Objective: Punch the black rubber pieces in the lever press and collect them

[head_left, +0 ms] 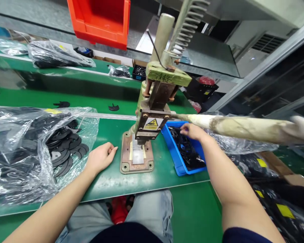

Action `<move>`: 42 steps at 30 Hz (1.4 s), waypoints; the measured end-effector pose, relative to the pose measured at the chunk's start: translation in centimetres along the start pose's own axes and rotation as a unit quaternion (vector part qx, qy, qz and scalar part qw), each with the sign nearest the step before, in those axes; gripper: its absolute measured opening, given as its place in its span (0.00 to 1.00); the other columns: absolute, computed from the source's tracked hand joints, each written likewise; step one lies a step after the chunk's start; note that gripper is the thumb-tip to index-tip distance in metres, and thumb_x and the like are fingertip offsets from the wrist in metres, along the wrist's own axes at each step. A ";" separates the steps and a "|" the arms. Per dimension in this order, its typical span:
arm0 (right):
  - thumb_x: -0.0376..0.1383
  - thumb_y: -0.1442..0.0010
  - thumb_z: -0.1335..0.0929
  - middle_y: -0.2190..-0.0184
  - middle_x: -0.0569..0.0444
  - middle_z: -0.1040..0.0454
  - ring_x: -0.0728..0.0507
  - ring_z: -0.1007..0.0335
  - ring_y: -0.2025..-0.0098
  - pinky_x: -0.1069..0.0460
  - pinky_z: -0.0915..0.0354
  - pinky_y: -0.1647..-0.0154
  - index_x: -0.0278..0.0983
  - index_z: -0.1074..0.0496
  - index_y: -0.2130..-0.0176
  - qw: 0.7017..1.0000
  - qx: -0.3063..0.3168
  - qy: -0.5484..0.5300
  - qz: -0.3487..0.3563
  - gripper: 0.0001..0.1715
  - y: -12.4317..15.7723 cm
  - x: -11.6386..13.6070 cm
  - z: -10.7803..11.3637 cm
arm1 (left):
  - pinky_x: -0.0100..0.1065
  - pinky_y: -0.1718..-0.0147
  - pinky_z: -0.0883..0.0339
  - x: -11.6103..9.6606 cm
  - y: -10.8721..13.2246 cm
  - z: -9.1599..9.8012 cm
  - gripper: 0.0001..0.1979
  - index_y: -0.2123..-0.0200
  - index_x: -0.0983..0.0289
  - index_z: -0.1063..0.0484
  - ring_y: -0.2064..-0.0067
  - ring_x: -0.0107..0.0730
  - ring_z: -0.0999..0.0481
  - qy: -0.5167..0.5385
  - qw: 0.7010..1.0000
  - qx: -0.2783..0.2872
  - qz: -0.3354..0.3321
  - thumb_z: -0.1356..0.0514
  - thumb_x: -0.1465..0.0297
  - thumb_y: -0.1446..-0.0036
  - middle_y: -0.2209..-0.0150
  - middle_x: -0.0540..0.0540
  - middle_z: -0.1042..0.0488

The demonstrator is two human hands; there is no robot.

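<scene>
My left hand (101,157) rests on the green table with its fingers curled in, and I see nothing in it. It lies just left of the metal base (125,158) of a hand press (153,118). A pale, clear block (138,156) sits on that base, under the press head. My right hand (193,131) is over the far side of a blue bin (178,165), fingers bent together in a pinch. Whatever is between those fingertips is too small to tell. Black cable-like parts (187,150) fill the bin.
An open plastic bag (91,131) of flat black curved pieces (66,148) lies at left. The press's long lever (243,128) sticks out above my right arm. Loose black pieces (113,107) lie behind the rail. A red-orange bin (101,33) hangs over the back.
</scene>
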State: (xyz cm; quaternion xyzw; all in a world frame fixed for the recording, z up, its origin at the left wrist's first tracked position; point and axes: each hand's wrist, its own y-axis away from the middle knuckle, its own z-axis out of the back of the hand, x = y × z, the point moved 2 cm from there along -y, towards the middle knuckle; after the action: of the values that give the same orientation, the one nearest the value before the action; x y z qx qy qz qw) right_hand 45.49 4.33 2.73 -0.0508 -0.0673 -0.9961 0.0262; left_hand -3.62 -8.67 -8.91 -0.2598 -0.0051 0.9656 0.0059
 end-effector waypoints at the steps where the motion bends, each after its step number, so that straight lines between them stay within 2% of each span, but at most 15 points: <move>1: 0.50 0.34 0.32 0.49 0.49 0.23 0.45 0.25 0.49 0.43 0.26 0.44 0.36 0.26 0.49 0.998 0.054 0.011 -0.005 0.24 1.7 -0.3 -0.8 | 0.33 0.68 0.43 -0.1 0.0 0.0 0.18 0.65 0.57 0.30 0.64 0.37 0.22 -0.002 1.000 0.001 0.000 0.47 0.51 0.32 0.66 0.50 0.21; 4: 0.51 0.34 0.31 0.48 0.48 0.23 0.44 0.25 0.48 0.41 0.26 0.42 0.36 0.27 0.47 0.984 0.173 0.034 -0.018 0.26 6.1 -0.4 -3.2 | 0.33 0.69 0.43 -0.1 0.1 0.1 0.18 0.65 0.57 0.30 0.64 0.37 0.22 -0.007 1.000 -0.002 -0.004 0.47 0.51 0.32 0.67 0.50 0.21; 6: 0.50 0.34 0.31 0.46 0.47 0.24 0.43 0.25 0.46 0.40 0.27 0.41 0.36 0.28 0.45 0.979 0.200 0.044 -0.020 0.26 8.0 0.3 -4.5 | 0.33 0.69 0.44 -0.1 0.2 0.0 0.17 0.64 0.57 0.30 0.64 0.37 0.22 -0.011 1.000 -0.008 -0.012 0.47 0.51 0.32 0.67 0.50 0.21; 8: 0.49 0.34 0.31 0.45 0.47 0.25 0.43 0.26 0.45 0.40 0.27 0.41 0.36 0.29 0.44 0.978 0.201 0.051 -0.018 0.26 9.1 1.2 -5.4 | 0.33 0.69 0.44 0.0 0.3 -0.1 0.17 0.64 0.57 0.30 0.64 0.37 0.23 -0.015 1.000 -0.013 -0.019 0.46 0.51 0.32 0.67 0.50 0.21; 12: 0.48 0.33 0.32 0.43 0.47 0.27 0.43 0.27 0.44 0.40 0.26 0.41 0.37 0.29 0.43 0.985 0.158 0.059 -0.026 0.26 10.1 2.4 -5.7 | 0.32 0.70 0.43 0.3 0.4 -0.2 0.17 0.64 0.57 0.30 0.64 0.37 0.23 -0.014 1.000 -0.010 -0.024 0.46 0.51 0.32 0.67 0.50 0.22; 20: 0.49 0.33 0.33 0.44 0.47 0.26 0.43 0.27 0.44 0.40 0.27 0.41 0.37 0.29 0.44 0.995 0.022 0.050 -0.086 0.25 12.6 2.1 -3.6 | 0.33 0.70 0.43 0.3 0.6 0.1 0.18 0.64 0.58 0.29 0.66 0.36 0.23 0.016 1.000 -0.003 -0.005 0.46 0.50 0.33 0.68 0.50 0.22; 27: 0.51 0.32 0.34 0.43 0.46 0.26 0.42 0.27 0.43 0.38 0.29 0.38 0.38 0.31 0.41 0.995 -0.050 -0.013 -0.088 0.28 15.3 2.9 -2.2 | 0.32 0.70 0.39 0.6 0.8 0.2 0.19 0.66 0.59 0.29 0.69 0.34 0.25 0.088 0.996 -0.013 0.003 0.44 0.50 0.36 0.71 0.49 0.24; 30: 0.53 0.30 0.39 0.47 0.45 0.23 0.42 0.25 0.46 0.40 0.31 0.38 0.37 0.28 0.44 0.994 -0.072 -0.051 -0.071 0.28 17.1 4.5 -1.6 | 0.31 0.69 0.36 0.3 1.3 0.5 0.18 0.65 0.60 0.29 0.71 0.31 0.27 0.165 0.985 -0.054 0.011 0.42 0.51 0.37 0.72 0.49 0.27; 32: 0.53 0.28 0.44 0.54 0.45 0.20 0.42 0.23 0.50 0.44 0.31 0.41 0.38 0.25 0.51 0.993 -0.074 -0.087 -0.035 0.29 18.7 6.6 -1.3 | 0.31 0.69 0.34 -0.9 2.6 1.2 0.18 0.62 0.61 0.29 0.70 0.30 0.28 0.222 0.970 -0.101 0.005 0.42 0.52 0.36 0.71 0.49 0.27; 34: 0.55 0.28 0.47 0.59 0.46 0.18 0.43 0.23 0.54 0.48 0.31 0.46 0.39 0.24 0.59 0.989 -0.050 -0.135 0.029 0.33 20.5 9.5 -1.5 | 0.32 0.67 0.31 -3.3 4.7 2.2 0.17 0.58 0.62 0.28 0.69 0.30 0.27 0.266 0.953 -0.136 -0.045 0.42 0.53 0.34 0.68 0.51 0.26; 36: 0.56 0.28 0.47 0.62 0.51 0.18 0.47 0.23 0.59 0.51 0.31 0.51 0.39 0.24 0.63 0.975 0.008 -0.192 0.116 0.34 22.1 12.9 -2.0 | 0.33 0.63 0.29 -6.6 7.3 3.4 0.14 0.55 0.62 0.26 0.65 0.31 0.26 0.280 0.937 -0.134 -0.163 0.40 0.58 0.33 0.64 0.54 0.24; 39: 0.54 0.28 0.45 0.68 0.57 0.19 0.51 0.26 0.68 0.54 0.31 0.60 0.40 0.23 0.59 0.924 0.120 -0.268 0.243 0.31 23.8 17.5 -3.2 | 0.35 0.58 0.26 -11.2 10.4 4.5 0.18 0.42 0.61 0.27 0.56 0.35 0.23 0.273 0.891 -0.037 -0.360 0.38 0.65 0.33 0.52 0.60 0.23; 41: 0.52 0.27 0.43 0.72 0.58 0.21 0.52 0.27 0.71 0.55 0.31 0.62 0.39 0.23 0.60 0.890 0.164 -0.303 0.299 0.29 24.3 19.6 -4.0 | 0.37 0.54 0.25 -12.6 11.6 4.8 0.19 0.39 0.60 0.28 0.52 0.37 0.22 0.267 0.865 0.017 -0.425 0.39 0.68 0.32 0.49 0.61 0.22; 42: 0.52 0.27 0.43 0.73 0.58 0.22 0.52 0.27 0.71 0.55 0.31 0.63 0.38 0.23 0.63 0.878 0.172 -0.316 0.315 0.29 24.4 20.2 -4.4 | 0.38 0.53 0.25 -12.8 12.0 4.9 0.18 0.40 0.60 0.27 0.52 0.37 0.21 0.266 0.859 0.030 -0.437 0.39 0.69 0.32 0.50 0.60 0.21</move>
State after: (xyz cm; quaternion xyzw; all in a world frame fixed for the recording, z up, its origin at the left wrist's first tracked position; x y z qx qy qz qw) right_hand 26.41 -21.33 3.69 -0.3764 -0.2223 -0.8388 0.3245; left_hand 4.86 -20.85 1.55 -0.4777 -0.0874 0.7576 0.4362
